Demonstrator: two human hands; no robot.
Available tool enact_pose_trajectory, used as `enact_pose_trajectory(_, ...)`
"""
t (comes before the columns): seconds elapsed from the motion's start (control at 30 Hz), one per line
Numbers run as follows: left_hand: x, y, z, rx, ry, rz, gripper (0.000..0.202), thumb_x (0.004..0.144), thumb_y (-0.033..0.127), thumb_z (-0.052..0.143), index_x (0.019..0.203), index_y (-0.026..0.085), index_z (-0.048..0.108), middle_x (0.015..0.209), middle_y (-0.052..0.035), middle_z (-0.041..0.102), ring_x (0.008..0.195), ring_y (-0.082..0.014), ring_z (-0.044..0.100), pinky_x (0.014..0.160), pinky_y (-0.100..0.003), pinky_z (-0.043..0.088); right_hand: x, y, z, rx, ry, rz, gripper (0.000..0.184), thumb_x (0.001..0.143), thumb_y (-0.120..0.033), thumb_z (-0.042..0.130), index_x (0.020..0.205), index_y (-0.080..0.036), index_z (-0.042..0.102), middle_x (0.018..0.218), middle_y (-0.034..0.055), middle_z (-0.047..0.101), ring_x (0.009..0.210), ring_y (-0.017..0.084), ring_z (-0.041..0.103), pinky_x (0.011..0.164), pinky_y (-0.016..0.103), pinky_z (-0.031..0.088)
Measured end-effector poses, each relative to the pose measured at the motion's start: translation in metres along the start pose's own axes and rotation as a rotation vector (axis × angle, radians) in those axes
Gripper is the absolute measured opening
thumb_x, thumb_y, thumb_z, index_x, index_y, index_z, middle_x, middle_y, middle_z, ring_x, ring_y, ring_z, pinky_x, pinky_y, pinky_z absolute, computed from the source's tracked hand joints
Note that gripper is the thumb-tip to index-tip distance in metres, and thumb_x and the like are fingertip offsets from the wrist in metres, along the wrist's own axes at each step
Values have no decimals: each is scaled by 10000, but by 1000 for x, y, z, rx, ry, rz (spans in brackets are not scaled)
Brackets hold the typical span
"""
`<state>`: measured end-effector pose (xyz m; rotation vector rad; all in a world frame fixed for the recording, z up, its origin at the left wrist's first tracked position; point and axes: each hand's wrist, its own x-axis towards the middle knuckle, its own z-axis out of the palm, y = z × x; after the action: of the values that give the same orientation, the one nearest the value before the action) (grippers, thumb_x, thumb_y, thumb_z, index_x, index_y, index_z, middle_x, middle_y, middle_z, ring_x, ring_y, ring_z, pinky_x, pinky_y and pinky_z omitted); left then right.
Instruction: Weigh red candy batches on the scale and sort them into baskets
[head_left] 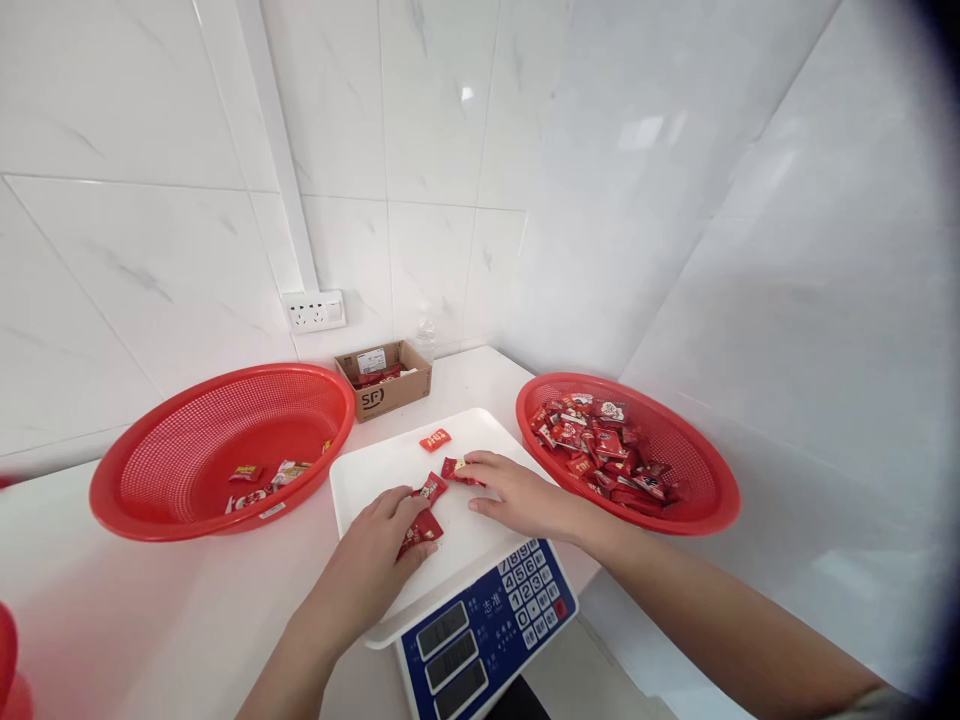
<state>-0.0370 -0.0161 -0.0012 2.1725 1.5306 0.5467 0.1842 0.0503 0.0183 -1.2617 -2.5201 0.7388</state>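
The left hand (375, 545) bends over two small red packets (426, 530), but I cannot tell if its grip pinches them or just lies on top. The right hand (517, 495) has a loose grip, thumb apart from the fingers, and its fingertips touch one more red packet (450, 467). These all lie near the middle of the white tray (480, 432). If the tray is a clock, an orange-red packet (435, 440) lies alone at 12.

I think soft fingers work best here: slide each packet flat, then pinch it by its edge (shiny wrap can be slippery). Pushing hard could press on the scale.

The packets look shiny and crinkly, like tiny pillows. The tray is smooth, with round corners. At 5 is the scale's blue key panel (496, 640). Between 9 and 10 is a round red basket (150, 470), full of little holes, with some packets inside. Between 2 and 3, another red basket (716, 495) holds a big heap. At 11 is a brown cardboard box (401, 395). The table (67, 610) is white and smooth.
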Motion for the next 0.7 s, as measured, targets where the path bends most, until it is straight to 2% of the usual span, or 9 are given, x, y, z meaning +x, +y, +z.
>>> enact_pose_trajectory(0.13, 0, 4, -1, -56, 0, 54, 274, 864, 267, 476, 1115, 261, 585, 1173, -48, 582, 1078, -230, 533, 904, -377, 442, -6, 1, 4, -46, 20, -84, 363, 820, -185, 506, 1170, -238, 585, 1275, 70, 509, 1188, 212, 461, 1016, 374, 361)
enact_pose_trajectory(0.2, -1, 5, -1, -69, -53, 103, 310, 848, 207, 487, 1135, 284, 576, 1168, -27, 599, 1134, -235, 501, 938, -386, 421, -9, 0, 3, -39, 21, -116, 299, 832, -176, 485, 1094, -238, 616, 1201, 66, 548, 1122, 193, 507, 981, 353, 392)
enact_pose_trajectory(0.27, -1, 6, 0, -73, -115, 126, 373, 840, 185, 496, 1186, 315, 543, 1232, -5, 579, 1254, -251, 404, 1004, -424, 367, -11, -3, 0, -20, 8, -111, 283, 841, -199, 491, 1096, -234, 610, 1208, 70, 546, 1125, 191, 508, 981, 351, 393)
enact_pose_trajectory(0.37, -2, 6, 2, -74, -155, 136, 390, 851, 208, 499, 1221, 331, 510, 1323, 11, 520, 1352, -262, 265, 1063, -475, 289, -12, -8, -1, -15, -40, -86, 405, 847, -284, 523, 1250, -239, 522, 1385, 89, 424, 1289, 223, 366, 1056, 386, 314)
enact_pose_trajectory(0.47, -2, 6, 1, -74, -154, 144, 360, 847, 189, 500, 1179, 324, 523, 1332, 16, 512, 1364, -255, 244, 1069, -476, 287, -10, -13, 3, -50, -138, -86, 495, 836, -366, 552, 1313, -265, 473, 1475, 86, 317, 1380, 275, 184, 1103, 466, 199)
enact_pose_trajectory(0.57, -1, 4, 1, -36, -125, 112, 365, 833, 171, 508, 1171, 308, 507, 1318, 4, 524, 1363, -257, 250, 1076, -504, 267, -7, -17, 7, -98, -194, -68, 503, 816, -381, 578, 1301, -275, 494, 1464, 90, 346, 1385, 312, 151, 1099, 534, 134)
enact_pose_trajectory(0.7, 4, -2, 4, 78, -4, 83, 353, 806, 179, 560, 1147, 258, 518, 1323, -40, 504, 1349, -282, 270, 1092, -535, 215, -10, -17, 6, -93, -208, -64, 445, 801, -373, 599, 1237, -292, 555, 1457, 75, 361, 1388, 304, 138, 1101, 529, 123)
